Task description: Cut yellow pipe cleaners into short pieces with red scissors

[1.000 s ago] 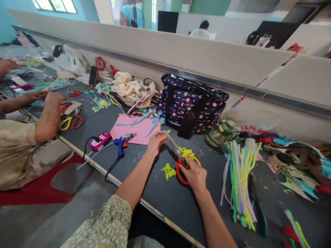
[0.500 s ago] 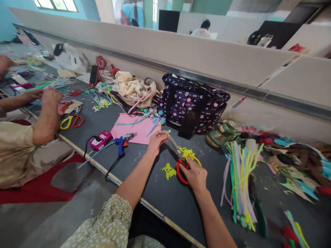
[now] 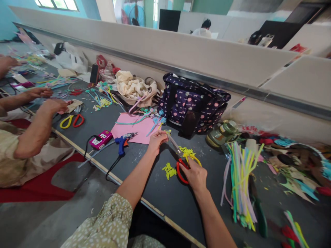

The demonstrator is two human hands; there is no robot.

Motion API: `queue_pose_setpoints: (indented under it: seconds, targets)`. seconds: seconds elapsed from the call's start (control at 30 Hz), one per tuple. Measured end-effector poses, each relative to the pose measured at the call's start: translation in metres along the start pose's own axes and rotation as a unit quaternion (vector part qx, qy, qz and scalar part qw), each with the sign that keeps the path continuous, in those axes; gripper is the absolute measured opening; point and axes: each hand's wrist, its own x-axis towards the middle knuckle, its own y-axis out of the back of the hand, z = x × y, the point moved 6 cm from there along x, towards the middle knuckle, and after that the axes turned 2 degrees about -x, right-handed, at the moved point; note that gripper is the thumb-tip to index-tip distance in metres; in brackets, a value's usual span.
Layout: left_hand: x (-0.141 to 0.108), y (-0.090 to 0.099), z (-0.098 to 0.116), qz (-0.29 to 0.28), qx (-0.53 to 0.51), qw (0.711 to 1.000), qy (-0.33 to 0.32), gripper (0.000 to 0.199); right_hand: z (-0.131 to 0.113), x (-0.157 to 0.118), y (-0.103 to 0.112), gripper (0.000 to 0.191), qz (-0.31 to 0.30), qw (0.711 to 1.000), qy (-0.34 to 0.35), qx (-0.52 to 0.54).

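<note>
My right hand (image 3: 195,174) is wrapped round the handles of scissors (image 3: 182,169), one loop red and one yellow. Their blades point up and left to the fingertips of my left hand (image 3: 156,142), which pinch a small yellowish piece (image 3: 168,132) at the blade tips. Under and beside the scissors lie two small heaps of cut yellow-green pieces, one behind the blades (image 3: 187,151) and one to their left (image 3: 169,171). A pink sheet (image 3: 134,124) with blue and teal fuzzy stems lies beyond my left hand.
A blue glue gun (image 3: 121,144) and a magenta box (image 3: 101,139) lie left. Behind stand a dark patterned bag (image 3: 181,98), a phone (image 3: 189,124) and a green jar (image 3: 222,133). Pastel stems (image 3: 241,182) lie right. A co-worker's hands (image 3: 53,103) and other scissors (image 3: 69,121) are far left.
The co-worker's hands at the left have moved apart, and that person's near arm has shifted left. My own hands and the scissors look almost unchanged.
</note>
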Motion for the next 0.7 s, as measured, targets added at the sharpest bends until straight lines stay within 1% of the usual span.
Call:
queue_pose_setpoints:
  seconds: [0.17,0.37,0.53,0.6,0.7]
  targets:
    - [0.001,0.001,0.000,0.004,0.014,1.000,-0.013,0.030,0.000,0.000,0.000,0.044,0.000,1.000,0.002,0.009]
    - [0.000,0.001,0.003,0.007,0.025,1.000,-0.017,0.031,-0.001,0.000,0.000,0.042,-0.018,0.999,-0.004,0.034]
    - [0.000,0.000,0.001,0.007,0.033,0.999,-0.015,0.031,0.004,0.000,-0.003,0.041,-0.031,0.998,-0.030,0.046]
    - [0.000,0.001,0.001,0.007,0.035,0.999,-0.017,0.032,0.005,0.002,-0.001,0.042,-0.023,0.998,-0.043,0.035]
    - [0.000,0.001,0.001,0.006,0.048,0.999,-0.017,0.034,0.002,0.006,0.009,0.049,-0.011,0.999,-0.049,0.010]
